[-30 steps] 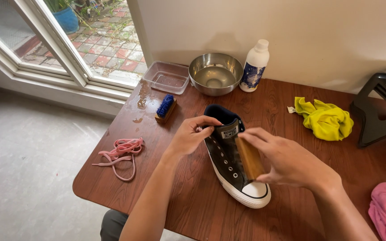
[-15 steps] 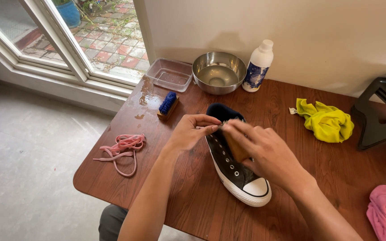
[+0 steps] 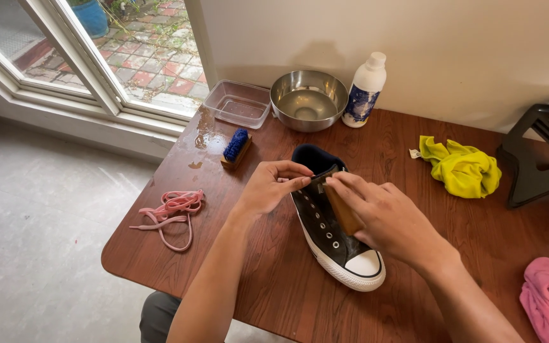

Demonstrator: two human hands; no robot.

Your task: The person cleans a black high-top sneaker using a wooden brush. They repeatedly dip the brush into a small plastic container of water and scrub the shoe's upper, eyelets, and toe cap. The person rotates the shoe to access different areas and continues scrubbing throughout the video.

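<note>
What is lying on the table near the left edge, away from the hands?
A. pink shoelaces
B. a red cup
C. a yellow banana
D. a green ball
A: a loose bundle of pink shoelaces lies on the wooden table near its left edge, apart from the left hand, which holds the black shoe.

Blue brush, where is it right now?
The blue brush lies on the table's wet far-left part, just in front of the clear tub.
</note>
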